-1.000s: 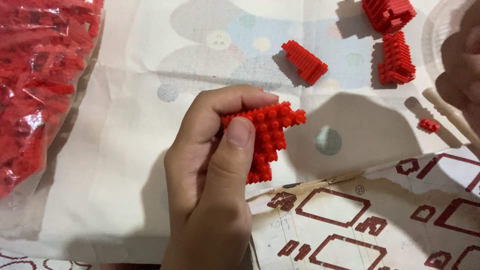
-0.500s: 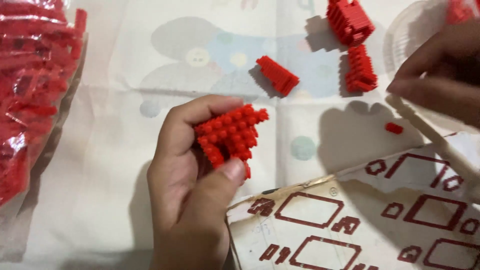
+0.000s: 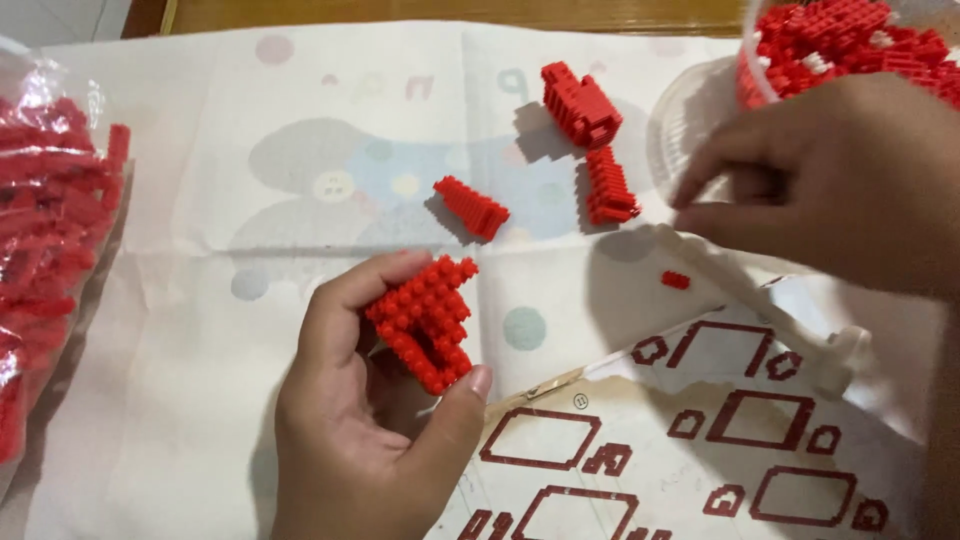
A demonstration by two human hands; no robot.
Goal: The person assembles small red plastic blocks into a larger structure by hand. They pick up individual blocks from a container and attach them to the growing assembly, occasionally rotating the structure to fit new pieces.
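Studs face up on the red block assembly [image 3: 425, 322] pinched in my left hand [image 3: 370, 420] for inspection; beyond it, my right hand [image 3: 830, 175], fingers loosely curled and empty, hovers by the clear tub [image 3: 700, 120].

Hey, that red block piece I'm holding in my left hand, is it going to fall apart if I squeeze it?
The red block assembly is probably stiff but breakable: it is built from many tiny studded bricks. The left hand holds it by thumb and fingertips only, so it is likely light. Its flat, blocky faces suggest it won't roll.
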